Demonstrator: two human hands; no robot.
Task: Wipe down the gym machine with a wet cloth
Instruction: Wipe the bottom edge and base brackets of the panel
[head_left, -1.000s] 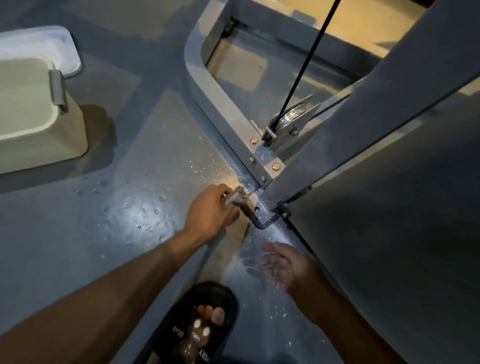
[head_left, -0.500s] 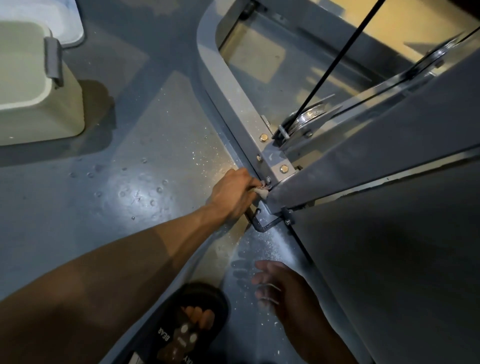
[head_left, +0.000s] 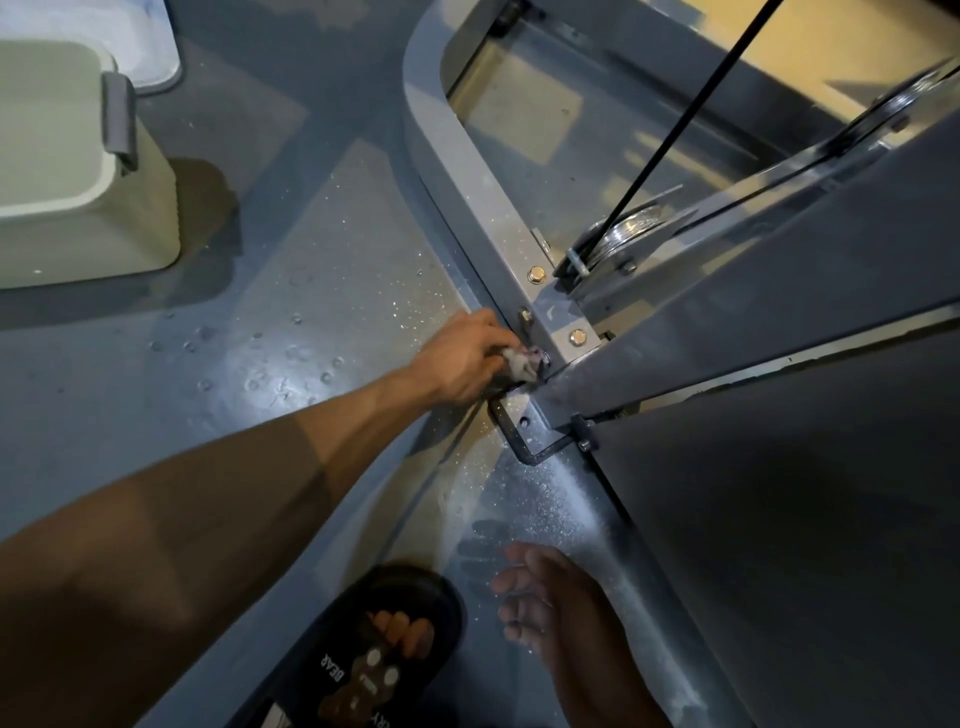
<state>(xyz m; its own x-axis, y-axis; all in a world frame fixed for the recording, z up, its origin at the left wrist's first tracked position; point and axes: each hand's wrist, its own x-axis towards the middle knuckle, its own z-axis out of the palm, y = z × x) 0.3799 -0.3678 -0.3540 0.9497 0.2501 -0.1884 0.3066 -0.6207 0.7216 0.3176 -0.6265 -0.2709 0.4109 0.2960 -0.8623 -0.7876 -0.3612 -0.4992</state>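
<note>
From the head camera, the left hand (head_left: 462, 358) is reaching out toward about one o'clock from the person and is gripping a small bunched cloth (head_left: 522, 362), fingers curled round it, pressing the wad against the gym machine's base frame (head_left: 467, 171) right where the bolted joint plate (head_left: 558, 317) is meeting the slanted upright (head_left: 779, 291). The cloth is sitting just at eight o'clock of the lower brass bolt (head_left: 577, 338) and touching the metal. The right hand (head_left: 545, 608) is hanging low at five o'clock of the joint, fingers straight and spread, holding nothing — whether it is hovering over the wet floor (head_left: 270, 364) or resting on it I cannot tell. A pulley (head_left: 618, 241) with a black cable (head_left: 691, 114) is standing at one o'clock of the plate, and a pale bucket (head_left: 78, 171) is sitting well apart at ten o'clock. A black sandal (head_left: 374, 654) is showing at the bottom edge. The cloth looks soft, limp and light, probably slippery when soaked, so balling it tight in the fingers seems the right hold; the frame is stiff and heavy and will not be budging, though bolt heads and the bracket (head_left: 524, 441) edge could be snagging the fabric.
</note>
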